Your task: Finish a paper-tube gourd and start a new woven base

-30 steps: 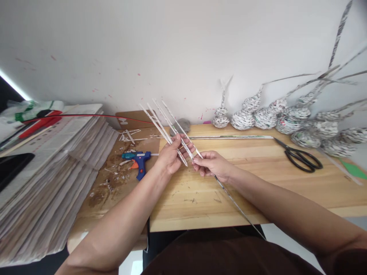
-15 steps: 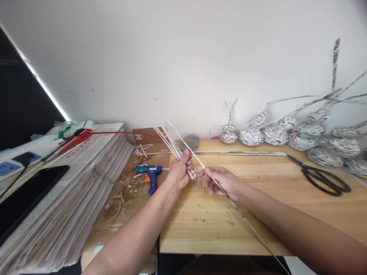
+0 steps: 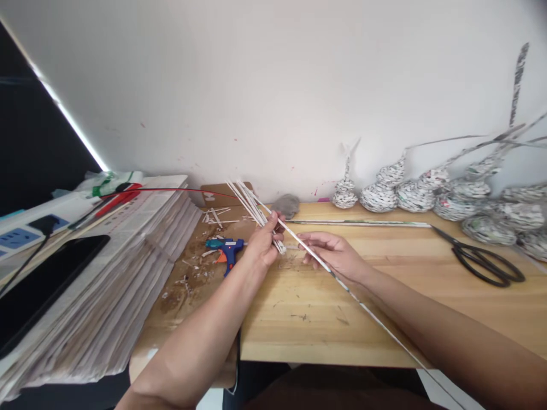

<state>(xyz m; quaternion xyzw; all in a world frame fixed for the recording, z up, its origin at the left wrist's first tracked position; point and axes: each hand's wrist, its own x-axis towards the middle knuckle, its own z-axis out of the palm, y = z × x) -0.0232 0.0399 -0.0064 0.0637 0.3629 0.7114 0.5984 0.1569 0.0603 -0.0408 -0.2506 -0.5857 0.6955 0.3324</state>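
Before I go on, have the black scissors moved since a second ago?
No, neither way: the black scissors still lie with their tip at the right end of the long paper rod on the wooden table; only the camera's view has shifted.

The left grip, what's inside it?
Several thin, whitish paper sticks are inside the left grip, poking out both sides. It covers their middles, so those can't be seen.

Pale wall (image 3: 256,85) (faintly pink-flecked) behind a light wooden table (image 3: 307,336).

Newspapers (image 3: 123,290) left, scissors (image 3: 460,248) right; paper sticks (image 3: 254,212) between
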